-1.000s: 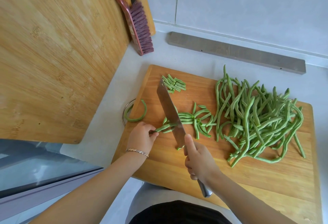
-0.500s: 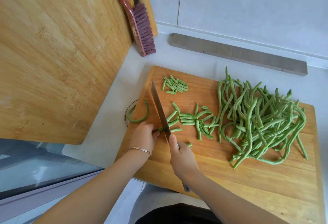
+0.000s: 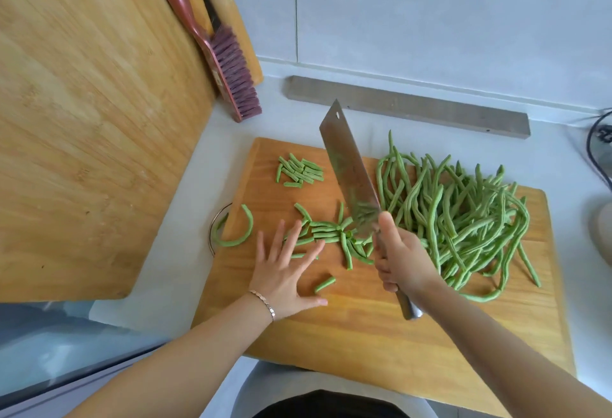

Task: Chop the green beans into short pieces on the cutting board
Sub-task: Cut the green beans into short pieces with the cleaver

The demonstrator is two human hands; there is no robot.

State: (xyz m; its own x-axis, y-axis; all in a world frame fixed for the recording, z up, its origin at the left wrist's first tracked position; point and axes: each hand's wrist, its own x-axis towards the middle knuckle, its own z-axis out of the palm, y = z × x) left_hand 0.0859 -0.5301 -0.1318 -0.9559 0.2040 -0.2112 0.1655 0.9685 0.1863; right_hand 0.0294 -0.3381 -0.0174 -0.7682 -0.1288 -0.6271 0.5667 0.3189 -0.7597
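**Hands over the cutting board (image 3: 364,334): left hand (image 3: 284,280) splayed, right hand (image 3: 402,258) on the cleaver (image 3: 351,172)**

Closest to you, your left hand is palm-down over the near-left part of the board. The fingers are straight and spread wide, holding nothing, and there's a thin bracelet (image 3: 263,301) on the wrist. One stray cut piece (image 3: 325,284) lies just beside your thumb. Your fingertips reach the edge of the loose scatter of chopped pieces (image 3: 326,233) in the middle of the board.

Your right hand is clenched round the cleaver's handle, thumb up near the blade. The blade looks lifted off the wood, with its flat face turned up at you, green smears on it, and the tip pointing away.

The uncut green beans (image 3: 463,215) are a big tangled heap on the right half of the board, right next to the blade. A tidier little pile of short pieces (image 3: 299,172) sits at the far-left corner. One curved bean (image 3: 243,230) hangs over the left edge, above a round metal rim (image 3: 213,228) in the bench (image 3: 198,185).

Further back, a grey bar (image 3: 407,109) lies along the wall. A pink-handled brush (image 3: 228,73) leans in the corner against a big upright wooden board (image 3: 92,119) on your left.
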